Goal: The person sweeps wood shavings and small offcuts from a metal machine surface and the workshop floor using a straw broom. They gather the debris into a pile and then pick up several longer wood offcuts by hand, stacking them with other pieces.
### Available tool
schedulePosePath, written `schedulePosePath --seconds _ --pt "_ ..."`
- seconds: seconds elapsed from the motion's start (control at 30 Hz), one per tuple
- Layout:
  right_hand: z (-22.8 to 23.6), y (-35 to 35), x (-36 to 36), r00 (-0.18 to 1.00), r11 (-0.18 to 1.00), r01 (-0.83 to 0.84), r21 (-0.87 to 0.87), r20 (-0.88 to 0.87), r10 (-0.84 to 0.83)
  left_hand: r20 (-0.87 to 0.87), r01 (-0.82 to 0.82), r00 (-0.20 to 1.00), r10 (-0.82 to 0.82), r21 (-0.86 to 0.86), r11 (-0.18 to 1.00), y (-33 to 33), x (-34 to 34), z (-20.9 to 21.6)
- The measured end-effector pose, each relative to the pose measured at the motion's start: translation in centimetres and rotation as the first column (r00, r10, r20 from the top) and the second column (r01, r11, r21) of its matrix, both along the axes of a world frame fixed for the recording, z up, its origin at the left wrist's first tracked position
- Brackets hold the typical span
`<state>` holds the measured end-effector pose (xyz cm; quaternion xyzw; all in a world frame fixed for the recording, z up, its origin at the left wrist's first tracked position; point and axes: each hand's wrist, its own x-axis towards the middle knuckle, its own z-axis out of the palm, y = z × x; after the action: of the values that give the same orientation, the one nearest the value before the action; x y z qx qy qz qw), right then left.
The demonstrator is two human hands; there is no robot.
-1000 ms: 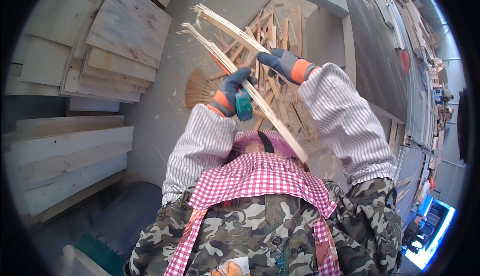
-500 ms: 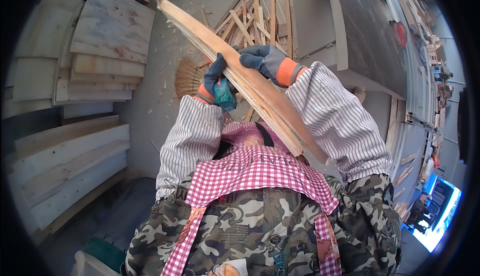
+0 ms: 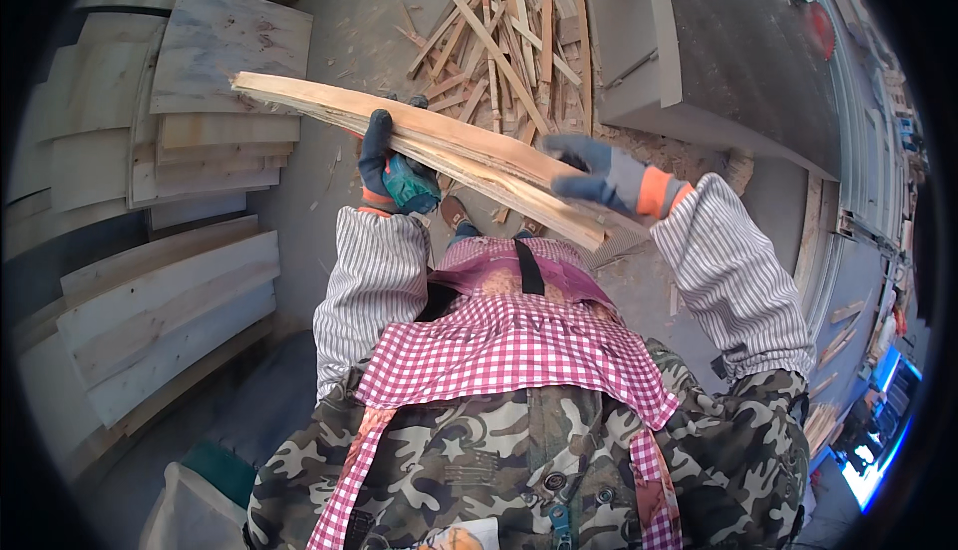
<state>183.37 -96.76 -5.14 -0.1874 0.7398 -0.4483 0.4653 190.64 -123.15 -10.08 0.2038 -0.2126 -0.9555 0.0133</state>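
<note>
A long bundle of thin wooden strips, with rough, splintered edges, lies slantwise before me, its left end farther away. My left hand, in a dark blue and grey glove with an orange cuff, grips it from beneath, left of its middle. At that palm is a shiny teal patch; I cannot tell whether it is glove or a separate thing. Near the bundle's right end is my right hand, gloved alike, its fingers apart and slightly blurred over the wood. Whether they press on it is unclear.
Loose wooden sticks are heaped on the floor ahead, amid chips. Stacked plywood sheets and boards line the left. A large grey machine or bench with a dark top stands at the right. A lit screen is at lower right.
The bundle has turned flatter, its far end swinging left and nearer. My left hand has moved left with it. My right hand has shifted right and nearer along the wood, fingers spreading.
</note>
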Motion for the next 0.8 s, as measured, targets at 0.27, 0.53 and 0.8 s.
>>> schedulePosePath --seconds 0.27,0.53,0.8 --pt "0.5 2.6 3.9 0.984 0.980 -0.176 0.096 -0.014 0.178 0.133 0.086 0.989 -0.070 -0.122 0.989 0.6 0.8 0.9" --pt "-0.3 2.8 5.0 0.846 0.991 -0.035 -0.128 0.524 0.098 0.236 0.213 0.951 -0.200 -0.030 0.977 1.2 1.7 -1.8" --pt "-3.8 4.0 6.5 0.980 0.895 -0.189 0.404 0.135 0.146 0.243 0.230 0.955 -0.168 -0.253 0.940 4.2 -0.3 -4.3"
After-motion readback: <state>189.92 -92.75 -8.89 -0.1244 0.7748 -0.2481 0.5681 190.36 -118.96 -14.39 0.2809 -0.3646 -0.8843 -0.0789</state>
